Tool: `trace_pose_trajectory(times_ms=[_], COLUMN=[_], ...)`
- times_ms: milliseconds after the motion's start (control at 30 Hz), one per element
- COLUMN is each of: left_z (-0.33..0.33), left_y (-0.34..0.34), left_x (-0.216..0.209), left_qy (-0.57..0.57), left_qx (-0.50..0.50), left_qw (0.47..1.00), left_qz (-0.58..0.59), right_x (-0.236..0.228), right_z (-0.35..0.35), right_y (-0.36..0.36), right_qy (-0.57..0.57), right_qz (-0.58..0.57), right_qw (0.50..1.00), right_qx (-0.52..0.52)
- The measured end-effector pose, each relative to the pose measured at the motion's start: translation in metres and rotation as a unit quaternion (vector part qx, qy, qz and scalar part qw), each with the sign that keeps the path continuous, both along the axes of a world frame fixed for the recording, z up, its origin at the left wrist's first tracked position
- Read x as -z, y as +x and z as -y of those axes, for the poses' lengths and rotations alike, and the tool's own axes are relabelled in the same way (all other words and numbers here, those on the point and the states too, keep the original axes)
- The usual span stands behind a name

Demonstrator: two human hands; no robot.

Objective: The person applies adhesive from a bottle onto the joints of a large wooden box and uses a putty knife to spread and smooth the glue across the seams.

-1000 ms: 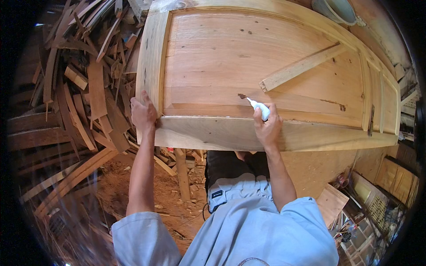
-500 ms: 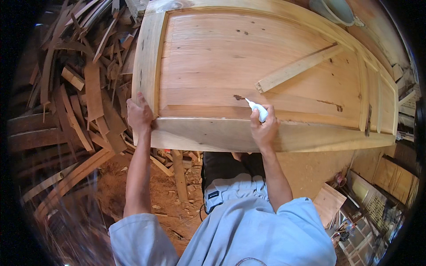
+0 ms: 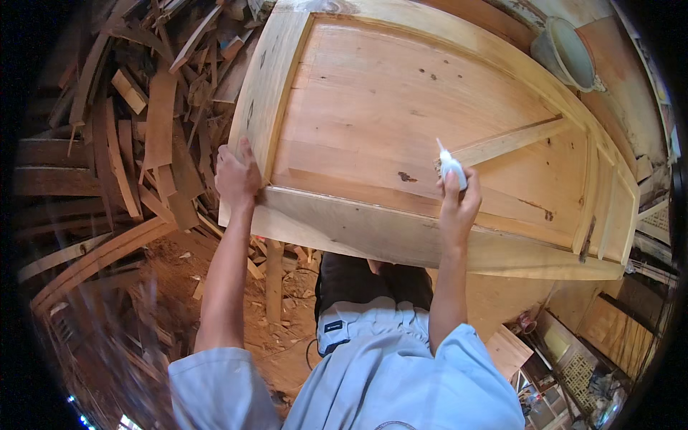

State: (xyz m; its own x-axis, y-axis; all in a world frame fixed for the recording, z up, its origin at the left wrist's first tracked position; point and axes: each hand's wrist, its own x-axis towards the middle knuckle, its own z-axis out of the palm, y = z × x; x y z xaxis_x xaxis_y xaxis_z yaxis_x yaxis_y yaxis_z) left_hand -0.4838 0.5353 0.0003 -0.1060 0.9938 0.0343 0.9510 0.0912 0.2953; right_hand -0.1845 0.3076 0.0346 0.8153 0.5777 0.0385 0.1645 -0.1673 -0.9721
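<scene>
A pale wooden door panel [image 3: 358, 122] with a raised frame lies before me. My left hand [image 3: 238, 174] grips its left edge near the close corner, fingers bent over the frame. In my right hand [image 3: 459, 201] is a small white glue bottle [image 3: 451, 170], its thin nozzle pointing up and away, above the panel. A dark filled patch [image 3: 407, 177] marks the wood to the left of the bottle. Just behind the bottle a loose wooden strip [image 3: 512, 141] lies slantwise across the panel.
Scrap wood [image 3: 161, 122] is heaped on the left, beside the panel. A grey bucket [image 3: 565, 54] stands past the far right edge. Offcuts litter the brown dirt floor [image 3: 179, 279]. Boards and a perforated crate [image 3: 573, 376] are at the lower right.
My right hand has lifted the glue bottle off the dark patch and moved right, tipping the nozzle upward. My left hand keeps its hold on the edge. The whole view has shifted and tilted.
</scene>
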Motion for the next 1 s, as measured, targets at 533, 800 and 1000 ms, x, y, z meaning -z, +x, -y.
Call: trace_pose_trajectory(times_ms=[533,800,1000], left_z=[-0.003,-0.003,-0.003], left_y=[-0.001,-0.002,-0.001], left_x=[0.000,0.003,0.003], left_qy=[-0.020,-0.017,-0.004], left_qx=[-0.002,-0.006,0.003], left_qw=[1.000,1.000,1.000], left_qz=[-0.011,-0.015,-0.013], right_x=[0.025,0.036,0.037], right_z=[-0.065,-0.065,-0.064], right_y=[0.049,0.052,0.052], right_qy=[-0.116,-0.163,-0.159], right_qz=[0.197,0.238,0.250], right_qw=[0.971,0.955,0.953], right_qx=[-0.074,-0.064,-0.061])
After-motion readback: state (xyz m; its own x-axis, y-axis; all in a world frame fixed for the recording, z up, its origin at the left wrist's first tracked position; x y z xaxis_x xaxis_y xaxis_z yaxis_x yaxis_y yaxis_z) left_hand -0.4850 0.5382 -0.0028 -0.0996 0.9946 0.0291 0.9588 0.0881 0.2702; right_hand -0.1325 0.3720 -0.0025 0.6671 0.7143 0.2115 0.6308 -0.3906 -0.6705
